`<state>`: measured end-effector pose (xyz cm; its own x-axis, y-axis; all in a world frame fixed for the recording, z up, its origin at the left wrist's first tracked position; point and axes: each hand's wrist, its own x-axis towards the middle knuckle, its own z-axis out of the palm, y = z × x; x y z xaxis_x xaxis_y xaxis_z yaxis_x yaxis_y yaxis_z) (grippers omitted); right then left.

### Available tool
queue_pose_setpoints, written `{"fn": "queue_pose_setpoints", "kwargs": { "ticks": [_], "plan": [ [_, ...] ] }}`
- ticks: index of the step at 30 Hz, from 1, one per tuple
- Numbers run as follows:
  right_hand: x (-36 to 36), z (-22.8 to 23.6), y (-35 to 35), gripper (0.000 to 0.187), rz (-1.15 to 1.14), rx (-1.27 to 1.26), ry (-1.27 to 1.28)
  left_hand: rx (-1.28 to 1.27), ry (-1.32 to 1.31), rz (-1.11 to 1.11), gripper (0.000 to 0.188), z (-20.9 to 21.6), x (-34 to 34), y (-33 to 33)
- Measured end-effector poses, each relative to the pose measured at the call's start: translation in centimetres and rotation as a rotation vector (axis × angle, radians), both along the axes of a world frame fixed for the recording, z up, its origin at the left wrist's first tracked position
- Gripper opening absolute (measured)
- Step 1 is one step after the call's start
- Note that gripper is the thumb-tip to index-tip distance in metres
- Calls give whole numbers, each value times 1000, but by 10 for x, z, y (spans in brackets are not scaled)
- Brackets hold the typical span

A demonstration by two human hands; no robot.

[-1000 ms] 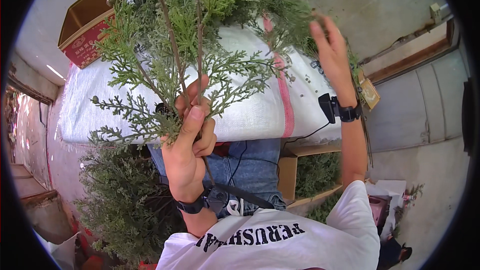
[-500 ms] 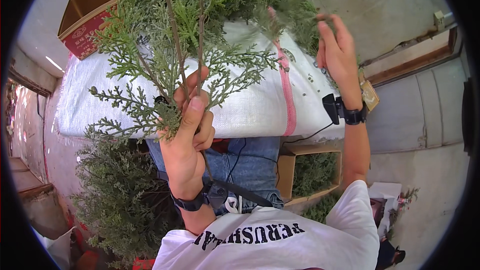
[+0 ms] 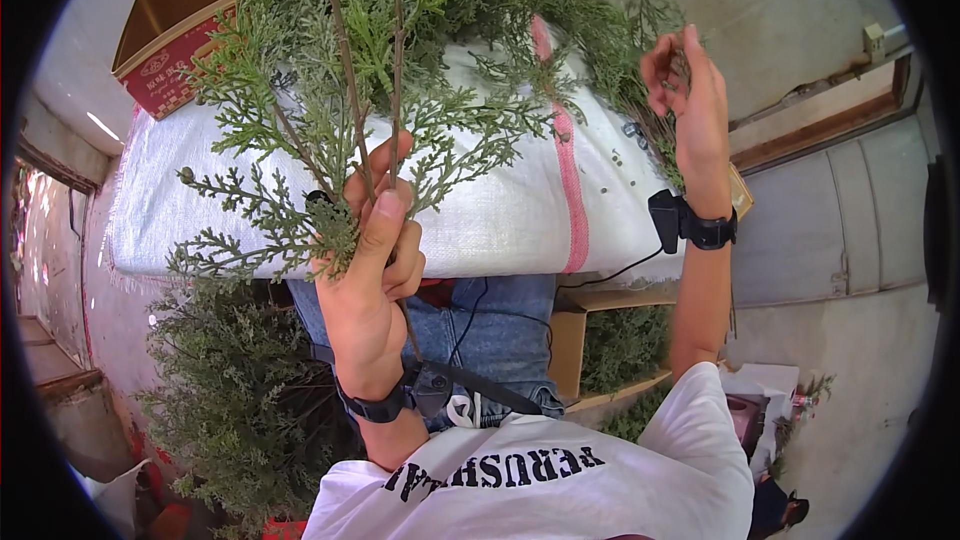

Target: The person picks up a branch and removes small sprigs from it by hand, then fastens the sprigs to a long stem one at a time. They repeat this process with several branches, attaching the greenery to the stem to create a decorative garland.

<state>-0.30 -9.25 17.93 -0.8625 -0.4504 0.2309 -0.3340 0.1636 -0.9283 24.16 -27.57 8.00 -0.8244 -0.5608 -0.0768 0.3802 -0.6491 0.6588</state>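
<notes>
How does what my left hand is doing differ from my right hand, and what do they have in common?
The left hand is closed around a bunch of green cypress-like sprigs, stems upright; the right hand only pinches one thin sprig tip with its fingertips. The left hand is low and close to the body; the right hand is raised over the far edge of the white woven sack. Both wear black wrist bands.

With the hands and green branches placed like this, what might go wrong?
1. The left hand grips several thin brown stems of green conifer sprigs in one bunch; one stem may slip out.
2. The right hand pinches a twig at the edge of the white woven sack with a pink stripe; loose sprigs there may fall off.
</notes>
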Motion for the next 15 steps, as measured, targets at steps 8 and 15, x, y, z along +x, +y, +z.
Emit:
{"fn": "queue_pose_setpoints", "kwargs": {
  "ticks": [8, 15],
  "plan": [
    [16, -3, 0, 32, 194, -151, -161, -20, -26, 12, 42, 0, -3, 6],
    [64, -2, -19, 30, 401, -459, -496, -91, -62, -12, 40, 0, -1, 8]
  ]
}}
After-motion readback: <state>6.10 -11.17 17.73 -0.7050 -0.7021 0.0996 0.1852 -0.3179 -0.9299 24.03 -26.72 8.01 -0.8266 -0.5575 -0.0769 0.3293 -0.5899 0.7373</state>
